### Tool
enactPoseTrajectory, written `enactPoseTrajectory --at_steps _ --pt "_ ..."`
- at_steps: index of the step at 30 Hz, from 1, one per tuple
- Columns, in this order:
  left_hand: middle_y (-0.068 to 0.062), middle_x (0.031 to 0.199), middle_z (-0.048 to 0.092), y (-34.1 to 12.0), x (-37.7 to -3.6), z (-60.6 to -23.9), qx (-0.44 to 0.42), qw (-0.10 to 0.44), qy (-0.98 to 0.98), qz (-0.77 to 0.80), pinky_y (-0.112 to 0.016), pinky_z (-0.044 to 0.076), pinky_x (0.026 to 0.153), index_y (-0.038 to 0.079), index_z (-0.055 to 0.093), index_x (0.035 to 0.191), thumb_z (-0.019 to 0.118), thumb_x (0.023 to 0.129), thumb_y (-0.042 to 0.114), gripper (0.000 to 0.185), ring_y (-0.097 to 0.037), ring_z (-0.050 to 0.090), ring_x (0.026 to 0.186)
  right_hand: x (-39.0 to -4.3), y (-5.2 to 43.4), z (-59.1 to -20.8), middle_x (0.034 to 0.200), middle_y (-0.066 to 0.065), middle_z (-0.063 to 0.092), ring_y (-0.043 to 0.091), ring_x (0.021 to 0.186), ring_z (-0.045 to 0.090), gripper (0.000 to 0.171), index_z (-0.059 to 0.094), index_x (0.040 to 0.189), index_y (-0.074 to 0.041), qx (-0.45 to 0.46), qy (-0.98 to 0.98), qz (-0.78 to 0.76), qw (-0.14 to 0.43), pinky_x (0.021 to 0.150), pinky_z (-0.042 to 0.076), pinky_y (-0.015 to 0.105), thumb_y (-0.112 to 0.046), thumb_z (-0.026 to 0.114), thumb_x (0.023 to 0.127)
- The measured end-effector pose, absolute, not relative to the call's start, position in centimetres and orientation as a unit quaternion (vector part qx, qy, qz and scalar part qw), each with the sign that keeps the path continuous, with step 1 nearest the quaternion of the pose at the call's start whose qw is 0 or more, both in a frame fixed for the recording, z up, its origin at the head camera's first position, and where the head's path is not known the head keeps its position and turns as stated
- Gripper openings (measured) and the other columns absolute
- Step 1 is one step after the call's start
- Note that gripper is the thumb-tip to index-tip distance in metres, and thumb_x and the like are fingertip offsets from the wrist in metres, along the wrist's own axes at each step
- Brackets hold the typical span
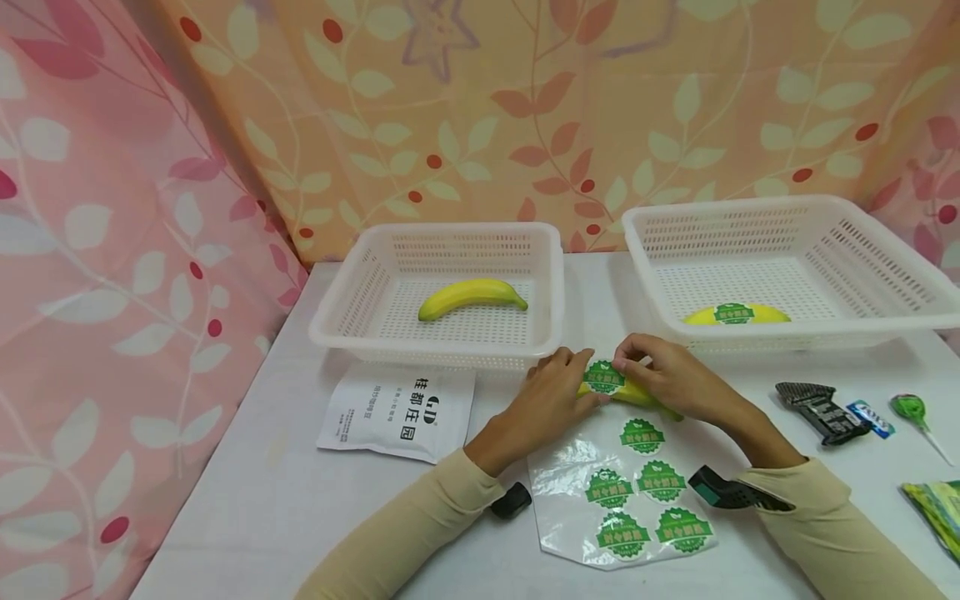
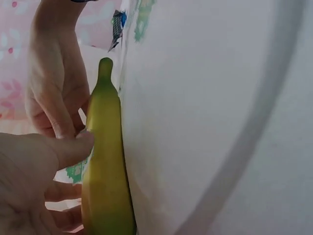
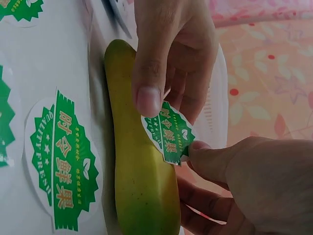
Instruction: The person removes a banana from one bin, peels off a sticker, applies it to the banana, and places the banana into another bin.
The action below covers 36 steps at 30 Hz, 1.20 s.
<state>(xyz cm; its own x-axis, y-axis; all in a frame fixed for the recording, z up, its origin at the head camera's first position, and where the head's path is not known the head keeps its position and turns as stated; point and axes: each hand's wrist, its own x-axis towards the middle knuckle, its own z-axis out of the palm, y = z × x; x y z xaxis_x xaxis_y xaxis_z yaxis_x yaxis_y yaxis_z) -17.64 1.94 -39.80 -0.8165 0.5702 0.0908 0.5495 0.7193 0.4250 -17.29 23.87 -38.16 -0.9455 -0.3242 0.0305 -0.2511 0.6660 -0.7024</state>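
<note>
A yellow banana with greenish ends (image 1: 633,394) lies across the top of a white sheet of stickers (image 1: 566,492). My left hand (image 1: 551,393) holds the banana near one end, its thumb pressing on top in the right wrist view. Between the thumb and a finger of my right hand (image 1: 667,377) is the edge of a green round sticker (image 3: 168,134) with a jagged rim. That sticker lies partly against the banana's side, and its right edge stands off the peel. More green stickers (image 1: 662,481) remain flat on the sheet.
A white basket (image 1: 435,340) at the back left holds one banana (image 1: 472,296). In the larger basket (image 1: 795,331) at right lies a stickered banana (image 1: 772,313). A white pouch (image 1: 397,408) lies left; a black-wrapped snack (image 1: 825,414) and a green lollipop (image 1: 909,407) lie right.
</note>
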Motion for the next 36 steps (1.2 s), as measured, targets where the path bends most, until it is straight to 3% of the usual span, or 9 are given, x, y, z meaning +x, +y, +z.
enactPoseTrajectory --at_steps 6,11,14,18,23,27,32,36 --pt "-0.009 0.130 0.063 1.7 -18.1 -40.1 0.313 0.021 0.915 0.255 -0.034 0.052 0.100 0.007 0.052 0.153 0.072 0.103 0.033 0.060 -0.018 0.062 0.114 -17.3 23.7 -38.2 0.103 0.007 0.070 0.022 0.094 0.062 0.011 0.065 0.105 -0.009 -0.158 0.913 -0.374 0.042 0.077 0.051 0.028 -0.020 0.066 0.107" --pt "-0.008 0.132 0.063 1.4 -18.2 -40.1 0.315 0.035 0.910 0.268 -0.031 0.052 0.099 0.008 0.051 0.153 0.071 0.104 0.031 0.059 -0.016 0.060 0.112 -17.2 23.8 -37.7 0.110 0.004 0.070 0.020 0.104 0.065 0.011 0.067 0.103 -0.014 -0.186 0.901 -0.390 0.023 0.087 0.057 0.036 -0.018 0.076 0.100" --pt "-0.008 0.135 0.063 1.3 -18.2 -39.9 0.313 0.041 0.908 0.274 -0.032 0.051 0.102 0.008 0.050 0.154 0.071 0.104 0.030 0.058 -0.017 0.061 0.116 -17.1 23.8 -37.7 0.116 0.002 0.071 0.015 0.111 0.063 0.017 0.073 0.100 -0.020 -0.230 0.892 -0.389 0.003 0.091 0.056 0.045 -0.009 0.083 0.091" --pt "-0.008 0.139 0.062 1.2 -18.2 -39.9 0.310 0.054 0.904 0.289 -0.035 0.049 0.108 0.007 0.048 0.155 0.070 0.105 0.029 0.058 -0.019 0.061 0.124 -17.1 23.7 -38.0 0.120 0.003 0.072 0.012 0.114 0.061 0.025 0.075 0.097 -0.023 -0.256 0.887 -0.384 -0.018 0.093 0.054 0.044 -0.003 0.087 0.085" --pt "-0.007 0.141 0.061 1.1 -18.3 -39.8 0.309 0.069 0.899 0.303 -0.036 0.048 0.111 0.008 0.047 0.155 0.069 0.105 0.028 0.058 -0.021 0.060 0.129 -17.1 23.9 -38.3 0.123 0.002 0.071 0.023 0.118 0.062 0.025 0.081 0.107 -0.021 -0.264 0.894 -0.363 -0.003 0.094 0.053 0.048 -0.010 0.089 0.086" --pt "-0.005 0.134 0.063 1.0 -18.3 -39.7 0.312 0.072 0.895 0.310 -0.031 0.049 0.103 0.011 0.051 0.150 0.070 0.105 0.027 0.052 -0.017 0.061 0.120 -17.2 23.9 -38.5 0.124 0.003 0.071 0.028 0.120 0.062 0.033 0.078 0.120 -0.016 -0.253 0.908 -0.334 0.018 0.095 0.054 0.054 -0.022 0.088 0.088" --pt "-0.002 0.124 0.065 0.9 -18.4 -39.6 0.319 0.067 0.894 0.307 -0.023 0.047 0.090 0.012 0.061 0.137 0.072 0.103 0.025 0.037 -0.012 0.058 0.103 -17.2 23.8 -38.7 0.117 0.002 0.074 0.026 0.112 0.065 0.036 0.077 0.120 -0.009 -0.235 0.917 -0.321 0.020 0.094 0.054 0.052 -0.020 0.088 0.088" --pt "-0.001 0.117 0.067 0.9 -18.5 -39.5 0.324 0.061 0.894 0.303 -0.019 0.046 0.085 0.010 0.065 0.128 0.075 0.101 0.022 0.030 -0.010 0.057 0.097 -17.1 23.1 -38.6 0.110 0.000 0.074 0.021 0.103 0.065 0.035 0.078 0.117 -0.008 -0.229 0.933 -0.276 0.012 0.092 0.054 0.048 -0.028 0.088 0.089"
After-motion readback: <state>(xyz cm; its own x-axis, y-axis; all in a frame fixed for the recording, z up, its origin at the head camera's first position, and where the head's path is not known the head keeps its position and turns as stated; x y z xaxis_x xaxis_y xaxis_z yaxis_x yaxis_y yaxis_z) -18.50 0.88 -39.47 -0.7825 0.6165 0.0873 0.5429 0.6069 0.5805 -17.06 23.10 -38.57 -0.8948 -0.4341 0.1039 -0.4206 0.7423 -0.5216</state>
